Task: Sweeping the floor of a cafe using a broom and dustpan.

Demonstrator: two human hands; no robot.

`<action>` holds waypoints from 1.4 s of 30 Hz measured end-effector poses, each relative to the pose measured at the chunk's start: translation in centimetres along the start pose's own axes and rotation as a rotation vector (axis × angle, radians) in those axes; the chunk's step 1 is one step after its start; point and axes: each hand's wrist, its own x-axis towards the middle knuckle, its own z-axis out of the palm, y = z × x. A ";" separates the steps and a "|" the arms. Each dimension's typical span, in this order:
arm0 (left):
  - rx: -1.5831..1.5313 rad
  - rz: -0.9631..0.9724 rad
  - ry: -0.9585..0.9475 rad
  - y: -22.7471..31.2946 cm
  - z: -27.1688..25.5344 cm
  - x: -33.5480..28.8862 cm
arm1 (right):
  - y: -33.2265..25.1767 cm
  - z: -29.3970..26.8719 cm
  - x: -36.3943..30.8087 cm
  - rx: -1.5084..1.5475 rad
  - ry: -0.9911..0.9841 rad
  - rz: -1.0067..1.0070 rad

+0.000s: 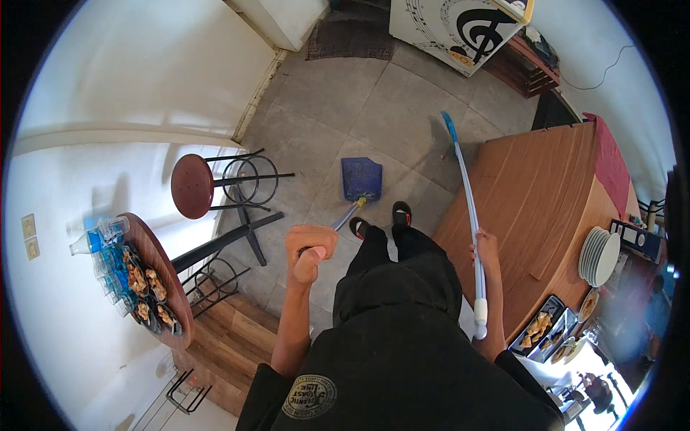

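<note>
Well apart, the left hand (310, 248) grips the slim grey handle (346, 217) of a blue dustpan (361, 178), the right hand (486, 248) a long, pale, blue-ended pole (468, 194).

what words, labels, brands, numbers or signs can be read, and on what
Round pale print on the black cloth top: lettering, not copied here.
White panel: black treble clef, no words made out.
Dark rectangular box beside white round plates: markings too small to read.
</note>
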 end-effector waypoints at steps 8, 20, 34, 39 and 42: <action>-0.025 -0.021 -0.031 -0.4 -0.1 -0.5 | 0.7 2.2 -0.8 0.096 -0.206 0.066; -0.028 -0.014 -0.057 -0.6 -0.6 -1.0 | -1.2 4.0 -3.9 -0.139 -0.273 -0.099; -0.038 0.018 -0.054 -0.6 -1.1 -2.1 | -4.4 5.9 -5.6 0.045 -0.507 -0.004; -0.029 0.033 -0.055 -1.0 -1.7 -2.7 | -6.0 9.1 -3.4 -0.288 -0.395 -0.328; -0.037 0.042 -0.057 -0.7 -1.6 -2.5 | -5.7 11.9 1.9 -0.574 -0.334 -0.453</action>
